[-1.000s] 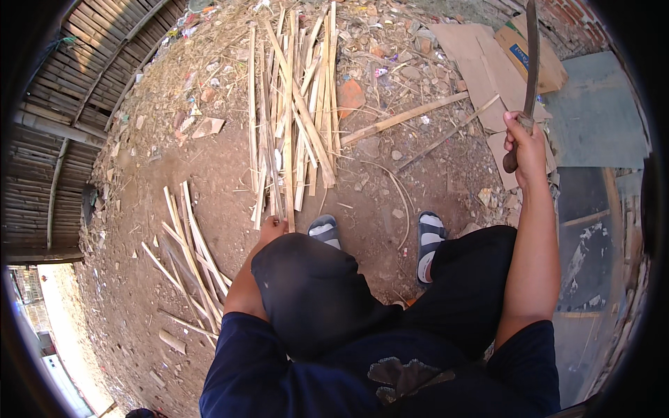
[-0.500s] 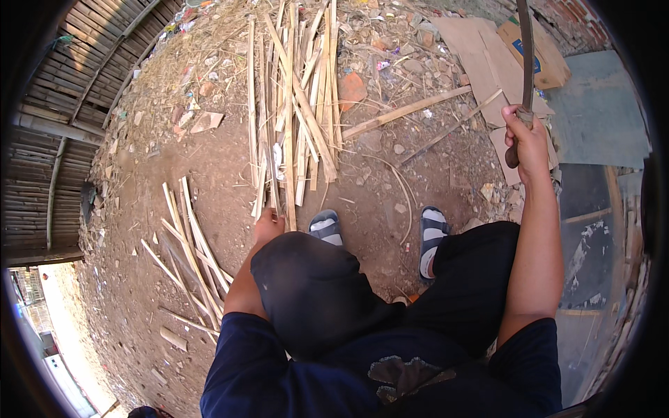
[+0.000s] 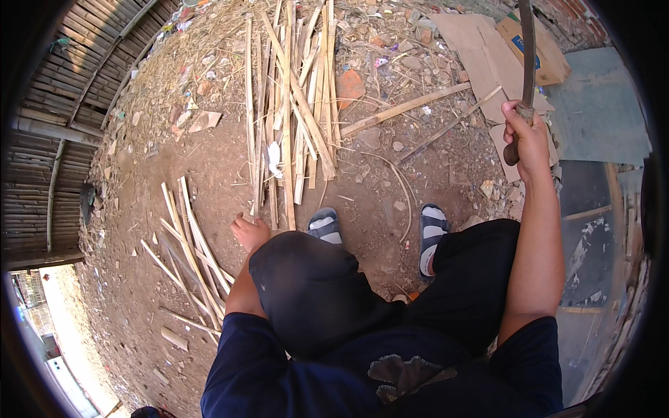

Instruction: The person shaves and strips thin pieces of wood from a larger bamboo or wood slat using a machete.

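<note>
Dark navy short-sleeve tee (image 3: 390,376) with grey chest print, black trousers (image 3: 474,279), grey-and-white striped slide sandals (image 3: 432,233) (both feet), forearms bare

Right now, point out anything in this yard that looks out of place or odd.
A scrap of white litter lies caught among the split bamboo strips on the dirt. One long strip lies crosswise, apart from the pile. The right hand holds a long blade raised.

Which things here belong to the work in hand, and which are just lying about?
In use:
right hand gripping the long blade
left hand at the bamboo strip pile

Lying about:
cardboard sheets
smaller strip heap
orange brick piece
</note>
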{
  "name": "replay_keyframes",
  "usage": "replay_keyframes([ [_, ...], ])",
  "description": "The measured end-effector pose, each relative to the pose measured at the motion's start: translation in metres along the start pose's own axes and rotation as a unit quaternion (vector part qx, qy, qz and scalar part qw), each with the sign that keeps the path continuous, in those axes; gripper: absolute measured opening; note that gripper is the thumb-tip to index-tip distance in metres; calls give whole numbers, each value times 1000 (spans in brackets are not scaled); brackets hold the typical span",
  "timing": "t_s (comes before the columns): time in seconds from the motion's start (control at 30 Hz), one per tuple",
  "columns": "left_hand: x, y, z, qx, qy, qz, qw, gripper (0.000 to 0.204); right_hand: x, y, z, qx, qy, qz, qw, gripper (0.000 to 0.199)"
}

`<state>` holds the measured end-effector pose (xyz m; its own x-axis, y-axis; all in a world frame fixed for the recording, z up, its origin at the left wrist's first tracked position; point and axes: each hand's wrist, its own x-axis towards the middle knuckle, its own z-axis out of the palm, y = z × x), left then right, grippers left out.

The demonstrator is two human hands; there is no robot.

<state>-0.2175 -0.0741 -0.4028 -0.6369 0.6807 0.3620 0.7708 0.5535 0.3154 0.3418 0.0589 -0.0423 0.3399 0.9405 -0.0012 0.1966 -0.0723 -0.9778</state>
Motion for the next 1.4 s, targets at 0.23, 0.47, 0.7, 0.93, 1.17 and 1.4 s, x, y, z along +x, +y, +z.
replay_keyframes([
  [0.23,-10,25,-3,-165,-366,128,907,40,-1,-2,0,7,5,3,1000,26],
  [0.47,-22,44,16,-134,-424,128,887,46,-2,-1,-3,2,-1,3,1000,26],
  [0.7,-16,36,29,-118,-441,135,879,45,-1,-1,1,-8,0,4,1000,25],
  [0.93,-1,63,9,-109,-480,71,868,42,-1,2,-3,-12,-3,5,1000,25],
  [1.17,-16,43,29,-107,-423,184,881,45,-2,0,-1,-22,-14,0,1000,23],
  [1.4,-11,46,33,-122,-456,158,867,45,-1,2,-3,-30,-15,2,999,25],
])
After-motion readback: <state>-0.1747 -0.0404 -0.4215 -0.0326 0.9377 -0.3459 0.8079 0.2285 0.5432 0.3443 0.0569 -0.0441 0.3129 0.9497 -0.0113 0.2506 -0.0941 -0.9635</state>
